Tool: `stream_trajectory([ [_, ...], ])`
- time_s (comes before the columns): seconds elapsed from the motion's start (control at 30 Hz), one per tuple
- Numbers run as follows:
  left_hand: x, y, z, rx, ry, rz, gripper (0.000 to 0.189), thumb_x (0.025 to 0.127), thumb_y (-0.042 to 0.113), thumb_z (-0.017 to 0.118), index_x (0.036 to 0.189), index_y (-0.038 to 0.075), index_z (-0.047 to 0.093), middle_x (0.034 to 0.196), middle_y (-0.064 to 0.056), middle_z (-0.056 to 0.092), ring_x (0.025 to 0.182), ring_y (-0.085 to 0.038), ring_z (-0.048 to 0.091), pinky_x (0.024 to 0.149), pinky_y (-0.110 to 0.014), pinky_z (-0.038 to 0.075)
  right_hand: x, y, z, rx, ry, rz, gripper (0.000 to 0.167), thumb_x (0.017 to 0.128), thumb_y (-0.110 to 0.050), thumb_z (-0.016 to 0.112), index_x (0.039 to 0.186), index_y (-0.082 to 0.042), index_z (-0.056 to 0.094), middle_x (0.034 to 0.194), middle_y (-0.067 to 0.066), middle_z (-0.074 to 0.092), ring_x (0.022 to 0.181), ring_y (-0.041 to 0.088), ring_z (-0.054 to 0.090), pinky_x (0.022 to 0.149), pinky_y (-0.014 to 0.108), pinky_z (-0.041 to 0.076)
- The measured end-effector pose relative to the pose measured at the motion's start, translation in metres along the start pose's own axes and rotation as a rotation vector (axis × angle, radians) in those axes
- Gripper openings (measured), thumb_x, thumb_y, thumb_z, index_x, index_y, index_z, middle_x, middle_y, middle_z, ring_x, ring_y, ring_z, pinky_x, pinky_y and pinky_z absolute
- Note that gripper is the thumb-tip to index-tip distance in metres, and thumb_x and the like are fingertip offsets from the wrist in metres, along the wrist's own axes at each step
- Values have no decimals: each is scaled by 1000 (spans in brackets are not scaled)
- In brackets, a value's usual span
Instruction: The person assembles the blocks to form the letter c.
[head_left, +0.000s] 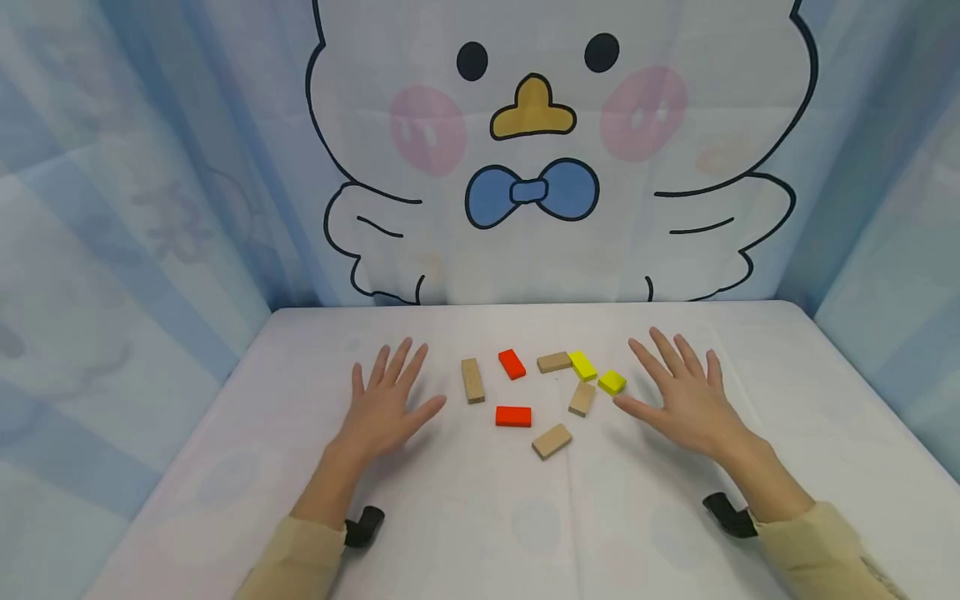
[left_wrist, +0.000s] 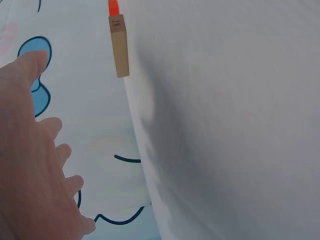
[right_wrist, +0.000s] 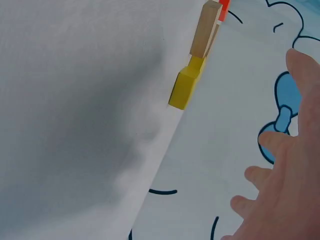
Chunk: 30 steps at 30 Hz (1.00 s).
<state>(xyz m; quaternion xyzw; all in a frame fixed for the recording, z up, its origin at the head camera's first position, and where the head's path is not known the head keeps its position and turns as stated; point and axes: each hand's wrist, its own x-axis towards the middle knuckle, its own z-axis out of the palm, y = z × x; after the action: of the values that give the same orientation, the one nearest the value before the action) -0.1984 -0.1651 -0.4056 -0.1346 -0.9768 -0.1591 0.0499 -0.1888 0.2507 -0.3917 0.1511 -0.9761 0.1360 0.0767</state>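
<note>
Left hand (head_left: pixel 386 412) and right hand (head_left: pixel 686 404) are out over the white bench (head_left: pixel 637 517), fingers spread, nothing in either grasp! Between them, a loose scatter of blocks (head_left: pixel 513 416) lies flat. Watch the right side: that thumb is near the outer yellow block (head_left: pixel 612 382), so a low inward sweep, I'd judge, could knock it askew. Just beside it, the inner yellow block (head_left: pixel 582 366) comes right up to the far wooden block (head_left: pixel 554 362), touching or so close I can't call the gap, and a careless pinch there might drag both along. On the other flank, the left wooden block (head_left: pixel 472 381) is nearest the left hand; a clumsy inward push could send it into the far red block (head_left: pixel 512 364). The covering (head_left: pixel 450 533) might play culprit too: if a sleeve (head_left: pixel 300 558) snagged it, the whole spread could shift. And now the count: four wooden blocks, with the middle wooden block (head_left: pixel 582 399) and the near wooden block (head_left: pixel 552 442) completing that set; two red, two yellow, eight pieces in all. Add two hands, two sleeves and two black wrist fittings (head_left: pixel 365 527), one by each cuff.
</note>
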Motion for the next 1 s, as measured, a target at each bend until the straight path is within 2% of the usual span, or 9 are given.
stream_trajectory([
  [0.17,6,2,4,-10,15,7,84,97,61,51,163,19,19,169,-8,9,153,-38,5,114,-70,0,6,-9,6,31,-4,-12,89,93,-57,62,160,-12,25,165,22,12,148,50,7,110,74,-6],
  [0.5,20,4,15,-97,36,59,81,97,58,52,163,21,21,169,-4,12,153,-34,8,116,-68,2,16,-21,12,87,0,-53,87,93,-55,63,160,-13,28,165,21,13,148,49,9,113,71,-5],
  [0.77,30,3,24,-183,58,117,76,95,50,61,159,19,34,166,-6,24,151,-34,18,117,-65,8,28,-30,18,154,41,-115,81,92,-47,69,157,-12,35,162,21,24,144,48,22,116,67,6],
  [1.0,38,0,31,-249,46,169,73,95,43,65,157,17,38,163,-6,30,149,-28,24,119,-60,9,40,-37,30,246,69,-179,76,90,-35,74,153,-9,42,159,20,32,140,47,31,115,65,17],
])
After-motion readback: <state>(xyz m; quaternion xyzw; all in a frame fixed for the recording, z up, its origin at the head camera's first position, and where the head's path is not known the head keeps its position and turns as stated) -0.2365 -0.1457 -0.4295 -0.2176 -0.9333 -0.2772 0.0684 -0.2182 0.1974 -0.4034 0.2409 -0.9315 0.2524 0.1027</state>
